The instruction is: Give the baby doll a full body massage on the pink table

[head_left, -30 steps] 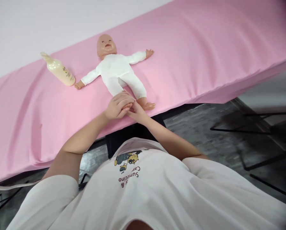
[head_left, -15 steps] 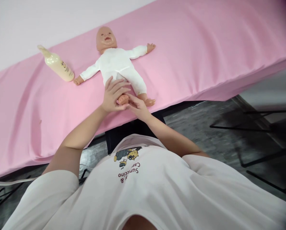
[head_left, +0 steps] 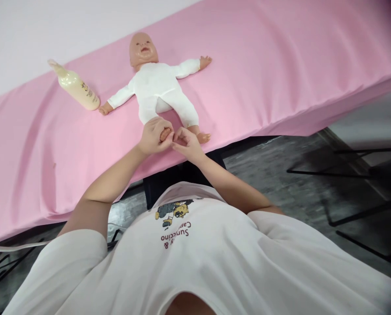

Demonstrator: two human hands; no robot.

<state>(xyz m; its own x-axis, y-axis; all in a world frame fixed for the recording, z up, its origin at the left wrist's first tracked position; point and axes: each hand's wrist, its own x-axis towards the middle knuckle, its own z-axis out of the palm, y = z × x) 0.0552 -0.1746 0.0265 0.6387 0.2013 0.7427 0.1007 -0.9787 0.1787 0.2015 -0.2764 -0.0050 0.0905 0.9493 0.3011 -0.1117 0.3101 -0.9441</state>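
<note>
A baby doll [head_left: 156, 83] with a bare head and a white cloth body lies on its back, arms spread, feet towards me. My left hand [head_left: 153, 134] is closed around the doll's foot on the left side, and only the toes [head_left: 165, 134] show between thumb and fingers. Close beside it, my right hand [head_left: 189, 145] has its fingers curled, with the tips drawn together by the left thumb. Whatever those tips may pinch is hidden. The doll's other foot [head_left: 204, 138] rests on the cloth just beyond my right hand.
A cream-coloured pump bottle [head_left: 79, 91] is to the left of the doll, near its hand. Pink cloth [head_left: 264, 74] covers the table and drops over the near edge. Dark metal legs [head_left: 326, 174] stand on the grey floor at right.
My left fingers, stretched out before, have folded down around the foot. My right fingers have curled in and drawn slightly back from the toes. The doll's body has hardly moved.
</note>
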